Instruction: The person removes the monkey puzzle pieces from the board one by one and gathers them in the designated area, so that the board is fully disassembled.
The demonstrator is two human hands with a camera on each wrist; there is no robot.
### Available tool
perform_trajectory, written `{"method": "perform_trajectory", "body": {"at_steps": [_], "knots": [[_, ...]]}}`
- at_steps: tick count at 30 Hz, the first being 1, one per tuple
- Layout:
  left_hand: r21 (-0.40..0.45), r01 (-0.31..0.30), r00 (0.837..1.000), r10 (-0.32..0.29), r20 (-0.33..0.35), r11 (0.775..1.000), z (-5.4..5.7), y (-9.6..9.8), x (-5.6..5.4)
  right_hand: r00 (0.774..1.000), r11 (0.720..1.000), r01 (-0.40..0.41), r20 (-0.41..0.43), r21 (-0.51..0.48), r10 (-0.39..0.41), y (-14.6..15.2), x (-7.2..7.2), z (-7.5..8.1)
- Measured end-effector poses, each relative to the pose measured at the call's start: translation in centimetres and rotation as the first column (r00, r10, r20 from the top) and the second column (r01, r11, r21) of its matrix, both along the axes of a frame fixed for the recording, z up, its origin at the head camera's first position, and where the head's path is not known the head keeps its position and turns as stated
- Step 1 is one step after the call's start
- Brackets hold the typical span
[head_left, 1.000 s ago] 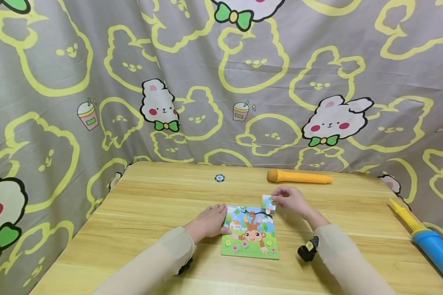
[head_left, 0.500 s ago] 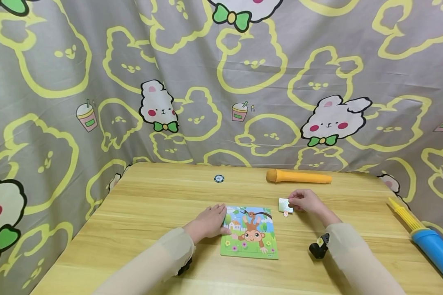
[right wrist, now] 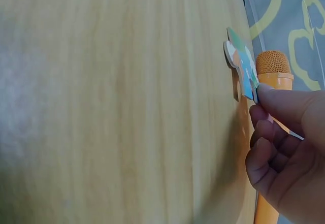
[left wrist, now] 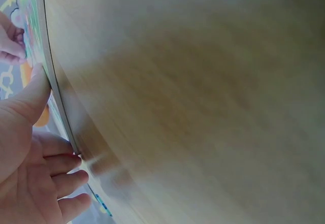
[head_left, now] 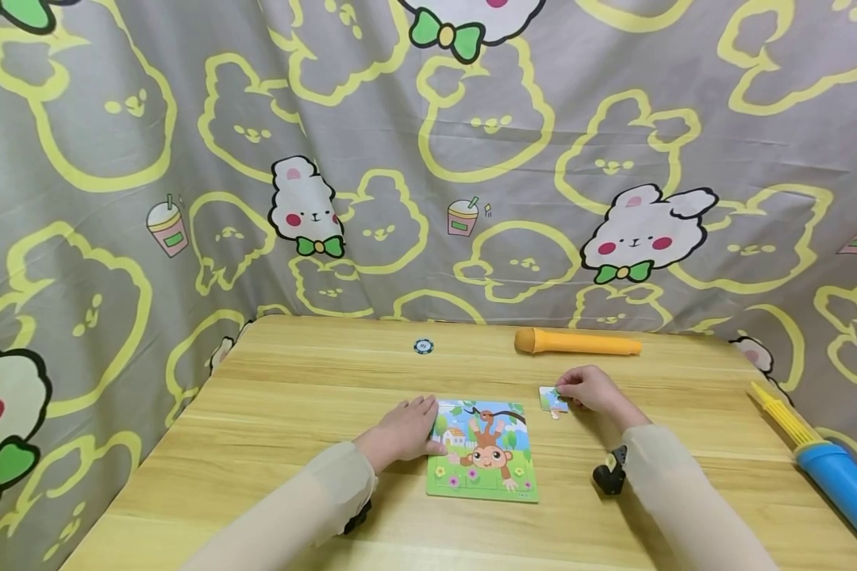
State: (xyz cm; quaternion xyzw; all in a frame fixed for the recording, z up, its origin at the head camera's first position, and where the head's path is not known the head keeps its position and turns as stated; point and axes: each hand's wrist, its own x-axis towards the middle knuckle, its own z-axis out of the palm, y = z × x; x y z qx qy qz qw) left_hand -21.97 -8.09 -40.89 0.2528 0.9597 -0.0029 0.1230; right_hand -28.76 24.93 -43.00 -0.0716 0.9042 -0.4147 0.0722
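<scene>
A square jigsaw puzzle (head_left: 482,456) with a hanging monkey picture lies on the wooden table in the head view. Along its left side rests my left hand (head_left: 407,428), thumb over the edge; in the left wrist view its fingers (left wrist: 68,182) stretch past the board's rim. To the right of the puzzle, my right hand (head_left: 591,388) pinches a loose puzzle piece (head_left: 551,398) between thumb and fingers. The right wrist view shows this puzzle piece (right wrist: 244,66) tilted close over the table, its blue and green printed side partly visible.
An orange toy microphone (head_left: 578,342) lies at the back, beyond my right hand. A round poker-chip-like disc (head_left: 424,346) lies left of it. At the right edge lies a blue and yellow pump-like toy (head_left: 828,468). A patterned curtain (head_left: 400,159) hangs behind the table.
My right hand has carried the puzzle piece from the puzzle's top right corner off to the right, tipping it and turning its picture back up. My left hand has stayed in place.
</scene>
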Motion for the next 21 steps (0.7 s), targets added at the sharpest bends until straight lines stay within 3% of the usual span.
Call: {"method": "perform_trajectory", "body": {"at_steps": [21], "knots": [[-0.016,0.002,1.0,-0.002,-0.013,1.0,0.09,0.14,0.06,1.0,0.999,0.006,-0.011,0.044,-0.006,0.34,-0.26,-0.01]]}}
